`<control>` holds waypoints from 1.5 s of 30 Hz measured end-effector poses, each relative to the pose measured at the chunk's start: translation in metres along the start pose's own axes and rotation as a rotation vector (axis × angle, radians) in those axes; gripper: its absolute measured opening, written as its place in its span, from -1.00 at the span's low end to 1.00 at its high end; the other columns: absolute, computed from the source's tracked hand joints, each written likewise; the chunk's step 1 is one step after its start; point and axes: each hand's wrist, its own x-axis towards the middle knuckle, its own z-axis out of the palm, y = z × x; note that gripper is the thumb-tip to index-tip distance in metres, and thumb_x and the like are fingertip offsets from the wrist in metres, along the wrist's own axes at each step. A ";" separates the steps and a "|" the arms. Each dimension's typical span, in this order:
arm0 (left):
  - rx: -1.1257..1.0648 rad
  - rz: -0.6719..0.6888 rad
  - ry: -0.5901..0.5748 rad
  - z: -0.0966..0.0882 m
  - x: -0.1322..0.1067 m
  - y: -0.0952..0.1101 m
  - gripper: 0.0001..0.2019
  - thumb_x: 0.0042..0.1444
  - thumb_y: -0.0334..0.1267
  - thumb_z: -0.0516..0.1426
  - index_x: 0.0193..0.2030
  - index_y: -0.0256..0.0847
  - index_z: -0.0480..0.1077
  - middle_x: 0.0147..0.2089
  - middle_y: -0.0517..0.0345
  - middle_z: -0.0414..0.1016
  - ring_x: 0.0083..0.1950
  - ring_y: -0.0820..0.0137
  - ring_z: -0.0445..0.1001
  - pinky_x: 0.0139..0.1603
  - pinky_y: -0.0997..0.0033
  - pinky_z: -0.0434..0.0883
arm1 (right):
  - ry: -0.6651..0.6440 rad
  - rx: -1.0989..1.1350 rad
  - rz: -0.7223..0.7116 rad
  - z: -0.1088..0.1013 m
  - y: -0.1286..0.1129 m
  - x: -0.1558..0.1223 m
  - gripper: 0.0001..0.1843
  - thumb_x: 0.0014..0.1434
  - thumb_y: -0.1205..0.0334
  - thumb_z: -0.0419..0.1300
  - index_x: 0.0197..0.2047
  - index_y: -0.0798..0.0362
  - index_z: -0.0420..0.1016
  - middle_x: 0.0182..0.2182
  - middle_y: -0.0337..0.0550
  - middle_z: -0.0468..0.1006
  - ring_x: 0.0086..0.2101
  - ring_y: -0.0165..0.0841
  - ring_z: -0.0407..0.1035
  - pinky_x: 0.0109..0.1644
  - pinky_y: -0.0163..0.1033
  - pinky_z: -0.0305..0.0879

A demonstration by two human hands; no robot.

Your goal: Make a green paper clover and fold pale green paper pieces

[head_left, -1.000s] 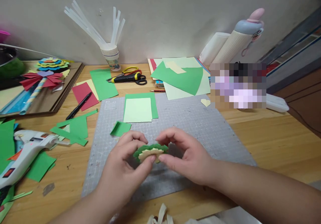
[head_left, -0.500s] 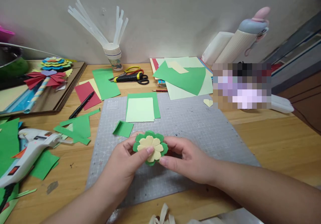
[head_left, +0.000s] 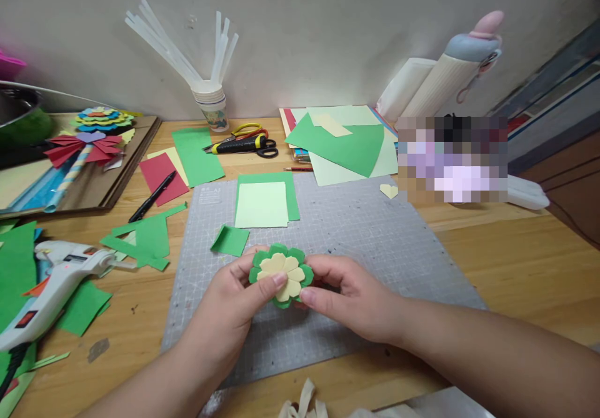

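Note:
A paper flower (head_left: pixel 281 274), pale yellow petals glued on a larger green scalloped layer, is held tilted up toward me above the grey cutting mat (head_left: pixel 375 243). My left hand (head_left: pixel 229 318) pinches its left side, thumb pressing the yellow centre. My right hand (head_left: pixel 347 299) grips its right edge with thumb and fingers curled behind it.
On the mat lie a light green square on a green sheet (head_left: pixel 262 202) and a small green scrap (head_left: pixel 229 240). A white glue gun (head_left: pixel 51 280) and green offcuts sit left. Scissors (head_left: pixel 244 143), a cup of glue sticks (head_left: pixel 210 109), a black pen (head_left: pixel 152 196) and stacked papers (head_left: pixel 342 143) lie behind.
The flower was tipped up from edge-on to facing me, and both hands shifted slightly lower and nearer. In the last half second almost nothing moved.

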 end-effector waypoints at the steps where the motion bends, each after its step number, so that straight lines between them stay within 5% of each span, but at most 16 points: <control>1: 0.003 0.004 0.001 0.000 0.000 0.000 -0.86 0.00 -0.23 0.27 -0.31 -0.21 0.48 -0.31 0.17 0.48 -0.27 0.41 0.38 -0.20 0.47 0.32 | 0.001 -0.001 -0.002 0.000 0.000 0.000 -0.75 0.19 0.06 0.13 -0.36 0.10 0.35 -0.46 -0.26 0.27 -0.40 -0.43 0.18 -0.29 -0.30 0.17; 23: 0.091 -0.007 0.016 0.000 0.000 0.000 -0.84 -0.01 -0.19 0.28 -0.30 -0.18 0.48 -0.31 0.18 0.51 -0.28 0.42 0.39 -0.22 0.48 0.32 | 0.150 0.058 -0.034 -0.004 0.002 0.000 -0.70 0.19 0.05 0.13 -0.44 0.09 0.31 -0.50 -0.25 0.34 -0.44 -0.45 0.22 -0.34 -0.31 0.20; 27: 0.254 0.027 0.003 0.003 -0.002 0.004 -0.85 -0.03 -0.18 0.26 -0.39 -0.19 0.45 -0.40 0.22 0.41 -0.35 0.43 0.34 -0.31 0.49 0.29 | 0.201 0.084 -0.064 -0.004 0.000 0.002 -0.70 0.18 0.03 0.15 -0.44 0.08 0.31 -0.53 -0.29 0.31 -0.48 -0.48 0.20 -0.38 -0.34 0.20; 34: 0.309 0.061 -0.010 0.002 -0.002 0.006 -0.83 -0.06 -0.14 0.27 -0.44 -0.21 0.50 -0.37 0.14 0.39 -0.33 0.38 0.35 -0.28 0.43 0.33 | 0.243 0.128 -0.100 -0.006 0.005 0.003 -0.68 0.21 0.00 0.11 -0.07 0.03 0.31 -0.35 -0.24 0.35 -0.46 -0.50 0.23 -0.38 -0.36 0.24; 38: 0.292 0.093 0.024 -0.002 -0.001 0.004 -0.84 -0.08 -0.15 0.28 -0.47 -0.20 0.53 -0.32 0.14 0.37 -0.29 0.38 0.36 -0.26 0.44 0.34 | 0.224 0.061 -0.109 -0.005 0.007 0.002 -0.73 0.24 0.05 0.08 -0.08 0.03 0.32 -0.30 -0.20 0.39 -0.42 -0.48 0.28 -0.37 -0.34 0.27; 40: 0.388 0.196 0.052 -0.003 -0.002 0.005 -0.85 -0.06 -0.18 0.27 -0.50 -0.20 0.51 -0.31 0.14 0.36 -0.27 0.37 0.36 -0.25 0.43 0.34 | 0.262 -0.049 -0.201 -0.005 0.005 -0.002 -0.80 0.25 0.13 0.08 -0.11 0.02 0.35 -0.30 -0.18 0.41 -0.37 -0.43 0.31 -0.34 -0.31 0.29; 45: 0.762 0.635 0.083 -0.001 -0.012 0.009 -0.90 0.05 -0.38 0.18 -0.41 -0.10 0.49 -0.36 0.19 0.38 -0.27 0.38 0.37 -0.25 0.37 0.33 | 0.445 -0.528 -0.730 -0.007 -0.012 -0.015 -0.85 0.15 0.39 0.13 -0.21 -0.01 0.41 -0.34 -0.16 0.44 -0.31 -0.35 0.35 -0.24 -0.18 0.31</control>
